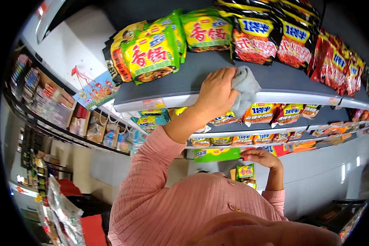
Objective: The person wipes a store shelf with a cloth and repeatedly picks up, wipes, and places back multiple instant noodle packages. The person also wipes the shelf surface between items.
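Note:
My left hand holds a grey cloth against the front of the dark grey upper shelf. Part of the cloth hangs over the pale price rail. Left of this hand stand green and yellow instant noodle packs; more green packs are behind it. To its right are black noodle packs. Lower down, my right hand hangs with loosely bent fingers near the bottom shelf's red and green packaging. Nothing is clearly held in it.
Red noodle packs fill the upper shelf's right end. Lower shelves carry more noodle packs. Below my right hand lies a green noodle pack. A rack of small goods runs along the left. Dark crates stand at lower right.

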Demonstrator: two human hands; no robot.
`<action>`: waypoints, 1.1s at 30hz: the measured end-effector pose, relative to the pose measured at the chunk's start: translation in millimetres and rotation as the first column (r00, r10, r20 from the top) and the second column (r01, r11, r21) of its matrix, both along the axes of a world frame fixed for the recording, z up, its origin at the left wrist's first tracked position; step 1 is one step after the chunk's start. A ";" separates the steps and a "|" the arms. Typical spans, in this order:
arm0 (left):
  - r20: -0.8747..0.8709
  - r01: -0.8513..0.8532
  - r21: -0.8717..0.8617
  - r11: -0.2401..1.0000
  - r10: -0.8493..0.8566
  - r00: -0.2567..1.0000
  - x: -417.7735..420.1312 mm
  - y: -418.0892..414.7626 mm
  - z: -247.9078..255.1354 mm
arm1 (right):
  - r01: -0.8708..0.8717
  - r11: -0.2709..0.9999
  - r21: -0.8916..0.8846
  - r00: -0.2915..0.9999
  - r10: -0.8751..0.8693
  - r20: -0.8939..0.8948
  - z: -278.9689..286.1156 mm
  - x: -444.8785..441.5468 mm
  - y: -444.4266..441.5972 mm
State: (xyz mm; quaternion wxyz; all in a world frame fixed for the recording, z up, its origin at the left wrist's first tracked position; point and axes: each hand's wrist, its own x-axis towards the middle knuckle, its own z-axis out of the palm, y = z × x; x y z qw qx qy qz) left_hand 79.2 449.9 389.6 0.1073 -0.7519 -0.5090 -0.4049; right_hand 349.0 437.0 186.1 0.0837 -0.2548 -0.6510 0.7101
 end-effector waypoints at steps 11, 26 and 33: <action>-0.041 -0.112 0.322 0.940 0.132 0.990 -160.8 -88.0 9.0 | 0.146 0.760 0.633 0.947 0.078 -0.312 235.5 -143.8 -28.3; -0.037 -0.084 0.315 0.945 0.101 0.994 -200.8 -66.6 -26.1 | -0.322 -0.145 0.935 0.848 -0.483 0.217 320.8 -382.7 102.8; -0.016 -0.084 0.312 0.946 0.094 0.995 -200.3 -68.3 -25.4 | -0.219 -0.286 0.933 0.881 -0.469 0.063 311.9 -360.1 87.6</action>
